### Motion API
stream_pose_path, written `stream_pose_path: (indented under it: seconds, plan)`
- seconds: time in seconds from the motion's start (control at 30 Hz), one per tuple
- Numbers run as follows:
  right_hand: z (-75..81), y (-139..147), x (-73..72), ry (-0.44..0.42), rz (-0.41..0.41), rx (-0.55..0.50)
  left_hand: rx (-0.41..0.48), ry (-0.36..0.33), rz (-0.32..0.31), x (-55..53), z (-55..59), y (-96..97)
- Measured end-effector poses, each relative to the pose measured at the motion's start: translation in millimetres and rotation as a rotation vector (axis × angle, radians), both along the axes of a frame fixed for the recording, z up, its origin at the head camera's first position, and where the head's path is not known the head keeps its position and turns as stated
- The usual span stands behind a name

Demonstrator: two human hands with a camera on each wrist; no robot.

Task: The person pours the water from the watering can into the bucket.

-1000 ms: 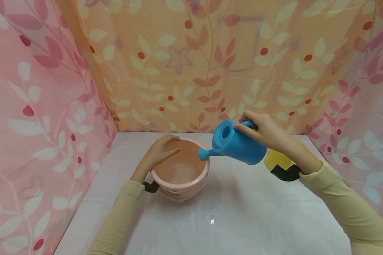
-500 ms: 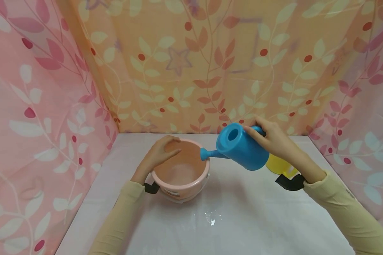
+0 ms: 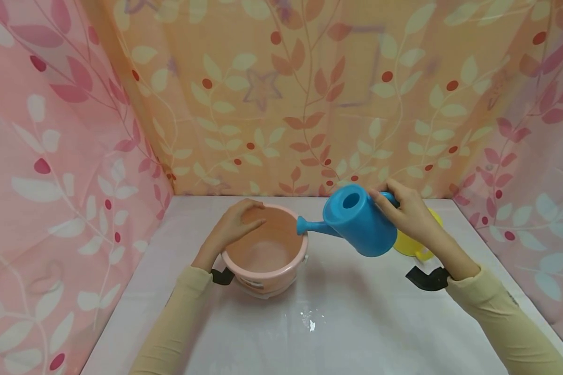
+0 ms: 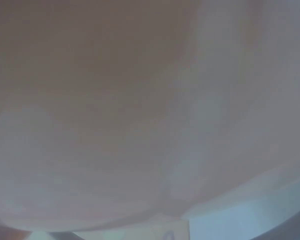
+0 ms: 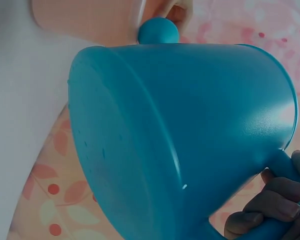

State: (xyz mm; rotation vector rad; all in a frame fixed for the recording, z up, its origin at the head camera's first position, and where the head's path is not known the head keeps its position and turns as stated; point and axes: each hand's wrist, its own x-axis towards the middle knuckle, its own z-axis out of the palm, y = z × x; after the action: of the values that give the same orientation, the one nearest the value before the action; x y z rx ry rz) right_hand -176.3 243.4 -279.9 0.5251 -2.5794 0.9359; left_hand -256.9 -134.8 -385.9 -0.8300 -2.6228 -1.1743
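Observation:
A pink bucket (image 3: 262, 273) stands on the white table, its inside visible in the head view. My left hand (image 3: 236, 224) holds its left rim, thumb reaching over the opening. The bucket's side fills the left wrist view, blurred. My right hand (image 3: 399, 205) grips the handle of a blue watering can (image 3: 363, 226), held tilted to the left. Its spout tip (image 3: 302, 225) overlaps the bucket's right rim. In the right wrist view, curled fingers (image 5: 275, 205) wrap the handle, and the can's underside faces the camera with a few droplets on it.
A yellow vessel with a handle (image 3: 405, 245) stands behind my right wrist, partly hidden. Some water (image 3: 312, 325) shines on the table in front of the bucket. Patterned cloth (image 3: 262, 104) closes off the back and both sides.
My right hand has drawn the watering can right and down, bringing it closer to level. More of the yellow vessel shows. My left hand and the bucket have stayed put.

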Motion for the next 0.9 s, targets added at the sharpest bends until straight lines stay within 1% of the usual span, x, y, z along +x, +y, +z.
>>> stream_pose_path:
  seconds: [0.23,0.47,0.73,0.9]
  plan:
    - [-6.8,6,1.9,-0.002,-0.060,-0.013,0.000,-0.003,-0.002,-0.3,0.1,0.0]
    - [-15.4,12,4.5,-0.020,-0.093,-0.009,-0.017,0.007,0.004,-0.6,0.0,-1.0]
    - [-29.0,16,6.4,-0.059,-0.108,-0.023,-0.019,0.009,0.008,-1.0,-0.8,-1.4]
    - [-43.0,23,9.0,-0.086,-0.118,-0.065,-0.013,0.005,0.007,-1.2,-1.1,-0.5]
